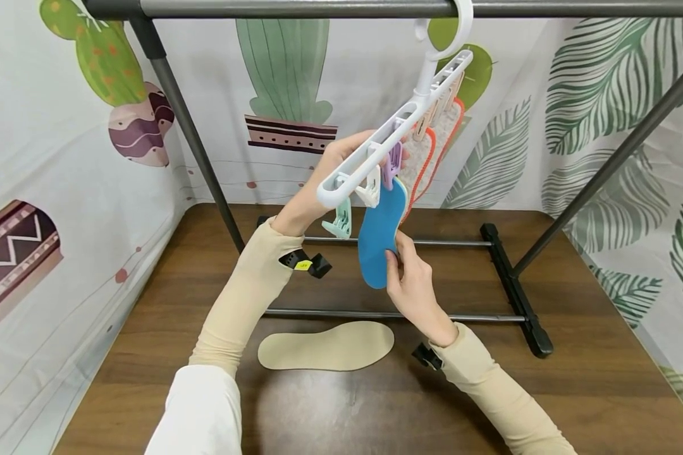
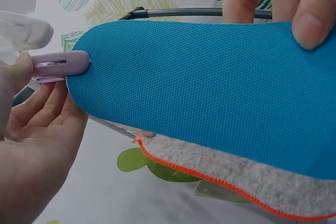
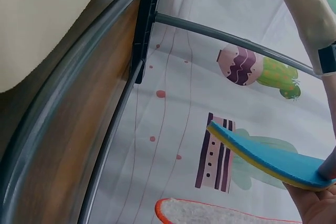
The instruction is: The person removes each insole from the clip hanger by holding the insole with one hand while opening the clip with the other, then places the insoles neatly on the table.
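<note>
A white clip hanger [image 1: 370, 151] hangs by its hook from the rack's top rail. My left hand [image 2: 39, 166] pinches a purple clip [image 2: 62, 63] on it, thumb on one side and fingers behind. The clip's tip overlaps the narrow end of a blue insole [image 1: 380, 230]. Lower on the insole, my right hand [image 1: 414, 284] holds its edge between thumb and fingers. The insole's underside is yellow, visible in the right wrist view. Behind it hang grey insoles with orange edging [image 1: 446, 123], held by beige clips [image 1: 424, 123].
A beige insole [image 1: 326, 346] lies on the wooden table [image 1: 165, 379], in front of the rack's lower bar [image 1: 341, 313]. A white clip [image 1: 370, 188] and a mint green clip [image 1: 340, 221] dangle from the hanger's near end. Slanted rack legs [image 1: 190, 136] stand at both sides.
</note>
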`<state>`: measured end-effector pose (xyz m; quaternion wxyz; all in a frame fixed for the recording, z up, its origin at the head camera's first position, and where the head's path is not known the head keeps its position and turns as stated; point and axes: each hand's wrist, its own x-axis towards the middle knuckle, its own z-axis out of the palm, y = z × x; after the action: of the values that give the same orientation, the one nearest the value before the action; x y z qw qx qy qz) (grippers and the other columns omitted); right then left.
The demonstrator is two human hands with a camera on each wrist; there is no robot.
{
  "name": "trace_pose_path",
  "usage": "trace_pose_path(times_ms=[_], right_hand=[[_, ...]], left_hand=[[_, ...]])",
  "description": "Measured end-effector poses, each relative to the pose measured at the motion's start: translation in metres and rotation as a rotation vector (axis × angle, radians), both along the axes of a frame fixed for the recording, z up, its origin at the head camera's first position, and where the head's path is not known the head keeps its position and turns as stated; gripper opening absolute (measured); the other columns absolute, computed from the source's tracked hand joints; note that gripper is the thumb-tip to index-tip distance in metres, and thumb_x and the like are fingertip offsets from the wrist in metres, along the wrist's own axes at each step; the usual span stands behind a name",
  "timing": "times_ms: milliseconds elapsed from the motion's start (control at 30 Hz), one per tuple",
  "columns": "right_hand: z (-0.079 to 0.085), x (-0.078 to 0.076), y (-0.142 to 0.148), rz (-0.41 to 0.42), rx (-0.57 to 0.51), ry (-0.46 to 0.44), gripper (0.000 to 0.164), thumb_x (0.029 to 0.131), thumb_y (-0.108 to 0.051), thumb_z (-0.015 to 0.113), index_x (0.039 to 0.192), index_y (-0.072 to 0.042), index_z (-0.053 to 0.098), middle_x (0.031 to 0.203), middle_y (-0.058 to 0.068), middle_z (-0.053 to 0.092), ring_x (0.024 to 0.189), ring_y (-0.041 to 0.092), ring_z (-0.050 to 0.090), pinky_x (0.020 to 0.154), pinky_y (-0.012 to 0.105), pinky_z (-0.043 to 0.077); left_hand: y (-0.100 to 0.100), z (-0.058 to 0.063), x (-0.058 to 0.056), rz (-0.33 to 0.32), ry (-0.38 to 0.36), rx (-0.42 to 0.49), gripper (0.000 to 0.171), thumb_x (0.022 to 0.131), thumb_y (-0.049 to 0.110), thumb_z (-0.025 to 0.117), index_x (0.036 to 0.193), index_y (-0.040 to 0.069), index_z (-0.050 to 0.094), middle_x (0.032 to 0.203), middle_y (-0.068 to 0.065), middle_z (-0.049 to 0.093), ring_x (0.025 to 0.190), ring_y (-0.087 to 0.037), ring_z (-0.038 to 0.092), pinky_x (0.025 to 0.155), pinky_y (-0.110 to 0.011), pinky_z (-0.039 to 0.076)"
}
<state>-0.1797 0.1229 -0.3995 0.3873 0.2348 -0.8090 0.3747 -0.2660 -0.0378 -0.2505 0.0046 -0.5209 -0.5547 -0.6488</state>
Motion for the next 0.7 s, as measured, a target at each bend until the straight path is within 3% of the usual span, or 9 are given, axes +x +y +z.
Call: trace_pose_path(times_ms=[67, 167, 300, 367, 467, 567, 633, 700], right_hand=[[-0.0002, -0.0001, -0.0005, 0.001, -0.003, -0.001, 0.036, 0.091, 0.007, 0.058, 0.126, 0.005, 0.049, 0.103, 0.023, 0.068, 0.081, 0.029, 0.071, 0.059, 0.038, 0.057], [-0.0009, 0.0001, -0.0015, 0.002, -0.004, 0.005, 0.036, 0.09, 0.008, 0.058, 0.125, 0.005, 0.049, 0.103, 0.022, 0.068, 0.083, 0.029, 0.071, 0.059, 0.038, 0.057], [-0.0012, 0.0003, -0.0019, 0.008, -0.003, 0.013, 0.037, 0.09, 0.009, 0.059, 0.125, 0.005, 0.05, 0.102, 0.022, 0.069, 0.084, 0.029, 0.071, 0.061, 0.038, 0.057], [-0.0011, -0.0002, -0.0019, 0.014, -0.008, 0.019, 0.037, 0.09, 0.009, 0.059, 0.125, 0.005, 0.049, 0.103, 0.022, 0.069, 0.084, 0.029, 0.071, 0.06, 0.037, 0.057], [0.0001, -0.0009, -0.0015, 0.019, -0.014, 0.029, 0.037, 0.09, 0.009, 0.058, 0.126, 0.005, 0.049, 0.103, 0.021, 0.068, 0.082, 0.027, 0.071, 0.059, 0.036, 0.056], [0.0011, -0.0019, -0.0009, 0.019, -0.019, 0.038, 0.036, 0.091, 0.008, 0.057, 0.125, 0.005, 0.049, 0.105, 0.02, 0.068, 0.081, 0.026, 0.071, 0.059, 0.035, 0.056], [0.0016, -0.0025, -0.0004, 0.016, -0.021, 0.044, 0.036, 0.091, 0.008, 0.057, 0.125, 0.006, 0.049, 0.107, 0.02, 0.068, 0.081, 0.026, 0.071, 0.059, 0.034, 0.055], [0.0016, -0.0033, 0.0001, 0.017, -0.022, 0.047, 0.035, 0.091, 0.008, 0.057, 0.125, 0.006, 0.049, 0.108, 0.02, 0.068, 0.08, 0.025, 0.07, 0.058, 0.034, 0.055]], left_hand=[[0.0017, 0.0004, -0.0007, -0.011, -0.003, 0.02, 0.021, 0.097, -0.002, 0.041, 0.107, -0.009, 0.058, 0.085, -0.007, 0.065, 0.078, -0.026, 0.06, 0.078, -0.035, 0.049], [0.0042, -0.001, -0.0024, -0.009, -0.018, 0.043, 0.022, 0.096, -0.003, 0.041, 0.097, -0.001, 0.063, 0.084, -0.005, 0.065, 0.077, -0.024, 0.058, 0.074, -0.033, 0.048], [0.0055, -0.0036, -0.0019, 0.042, -0.062, 0.08, 0.029, 0.094, -0.006, 0.044, 0.087, 0.01, 0.066, 0.079, 0.002, 0.064, 0.077, -0.018, 0.057, 0.07, -0.028, 0.044], [0.0061, -0.0033, -0.0007, 0.035, -0.082, 0.097, 0.032, 0.093, -0.008, 0.043, 0.084, 0.012, 0.066, 0.078, 0.002, 0.065, 0.078, -0.018, 0.06, 0.073, -0.029, 0.047], [0.0056, -0.0015, 0.0026, 0.032, -0.097, 0.113, 0.029, 0.093, -0.008, 0.044, 0.082, 0.008, 0.066, 0.076, 0.0, 0.066, 0.072, -0.02, 0.064, 0.071, -0.03, 0.049], [0.0053, -0.0006, 0.0045, 0.066, -0.096, 0.123, 0.018, 0.091, -0.008, 0.048, 0.086, -0.005, 0.065, 0.071, -0.001, 0.066, 0.061, -0.021, 0.065, 0.063, -0.029, 0.05], [0.0049, -0.0004, 0.006, 0.126, -0.09, 0.118, 0.012, 0.09, -0.008, 0.052, 0.091, -0.011, 0.064, 0.067, 0.002, 0.062, 0.056, -0.018, 0.062, 0.052, -0.025, 0.042], [0.0052, 0.0001, 0.0066, 0.145, -0.075, 0.121, 0.01, 0.088, -0.008, 0.054, 0.092, -0.015, 0.061, 0.067, 0.001, 0.061, 0.054, -0.018, 0.061, 0.05, -0.025, 0.039]])
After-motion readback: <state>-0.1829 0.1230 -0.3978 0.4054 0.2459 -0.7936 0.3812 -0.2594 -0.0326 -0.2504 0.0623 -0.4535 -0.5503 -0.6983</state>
